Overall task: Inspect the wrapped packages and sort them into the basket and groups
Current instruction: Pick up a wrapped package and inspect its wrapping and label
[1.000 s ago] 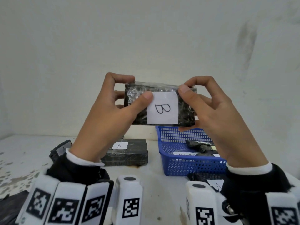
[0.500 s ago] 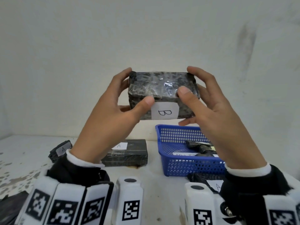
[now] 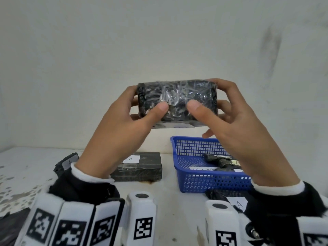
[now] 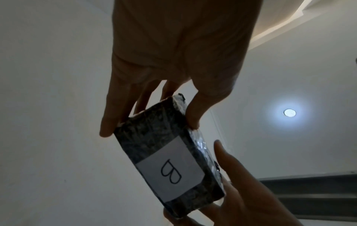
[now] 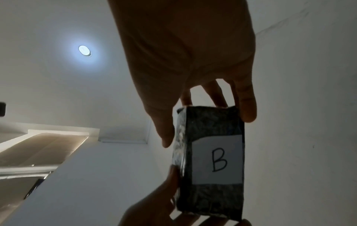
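Note:
A black package wrapped in clear film (image 3: pixel 177 102) hangs in the air in front of the wall, above the table. My left hand (image 3: pixel 127 121) grips its left end and my right hand (image 3: pixel 230 121) grips its right end, both thumbs on the near face. Its white label marked B (image 4: pixel 170 171) (image 5: pixel 217 160) faces down, plain in both wrist views. Below, a blue mesh basket (image 3: pixel 195 181) holds a small dark wrapped package (image 3: pixel 220 161) and paper labels.
A flat black package labelled A (image 3: pixel 140 167) lies on the white table left of the basket. Another dark package with an A label (image 3: pixel 65 164) shows behind my left wrist. A third with an A label (image 3: pixel 237 204) lies in front of the basket.
Both hands have tipped the package away, so the B label went from facing me to the underside. My thumbs slid closer together on the near face.

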The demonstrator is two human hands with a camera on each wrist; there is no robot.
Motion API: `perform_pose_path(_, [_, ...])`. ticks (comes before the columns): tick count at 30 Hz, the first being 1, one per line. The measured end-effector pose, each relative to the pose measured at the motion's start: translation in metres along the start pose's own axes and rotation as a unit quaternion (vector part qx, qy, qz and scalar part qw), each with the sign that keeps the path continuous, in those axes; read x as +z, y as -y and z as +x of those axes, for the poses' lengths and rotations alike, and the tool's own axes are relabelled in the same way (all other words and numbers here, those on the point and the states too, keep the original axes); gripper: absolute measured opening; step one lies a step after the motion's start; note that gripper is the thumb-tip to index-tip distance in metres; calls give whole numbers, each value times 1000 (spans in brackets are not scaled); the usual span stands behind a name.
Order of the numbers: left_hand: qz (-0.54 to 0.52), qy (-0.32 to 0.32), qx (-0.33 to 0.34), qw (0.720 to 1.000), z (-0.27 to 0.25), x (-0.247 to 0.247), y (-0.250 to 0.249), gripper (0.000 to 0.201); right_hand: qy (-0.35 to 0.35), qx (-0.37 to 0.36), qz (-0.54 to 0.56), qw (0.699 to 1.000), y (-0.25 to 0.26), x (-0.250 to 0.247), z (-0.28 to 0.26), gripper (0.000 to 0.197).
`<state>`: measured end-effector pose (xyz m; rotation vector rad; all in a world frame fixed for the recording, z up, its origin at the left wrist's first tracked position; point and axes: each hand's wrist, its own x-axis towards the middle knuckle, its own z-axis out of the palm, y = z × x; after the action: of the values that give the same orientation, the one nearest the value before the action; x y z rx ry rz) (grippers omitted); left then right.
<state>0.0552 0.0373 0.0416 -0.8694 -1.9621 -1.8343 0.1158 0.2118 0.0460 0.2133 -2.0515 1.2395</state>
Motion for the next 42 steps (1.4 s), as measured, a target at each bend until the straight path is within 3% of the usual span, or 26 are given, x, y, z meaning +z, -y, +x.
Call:
perform_pose_path(6, [31,-19,16,999,-2,7,1,52,-9,3,-20,1000,-1,3,-2,62])
perform_pose_path(12, [12,-11,13,1000,-1,0,0,50,11,8,0,1000,4,-3,-1,42])
perform_pose_path(19, [-32,-4,1,999,0,-3,1,26,14,19,42,999,2,-4,-1,37])
perform_pose_path(26, [-21,-23,-3,1000,-2,-1,-3,30,1,18,32,999,4,-2,-2,30])
perform_pose_path(33, [-1,-39,0,999,-3,3,-5,46,-4,22,27,999,3,3,-1,43])
perform_pose_path(38, [-16,3,17,1000,-1,-2,-1,87,-23,62,105,992,-3,7,3,35])
perform_pose_path(42, [-8,-3,24,1000,0,-2,2,88,-20,80,40,996,-7,8,4,36])
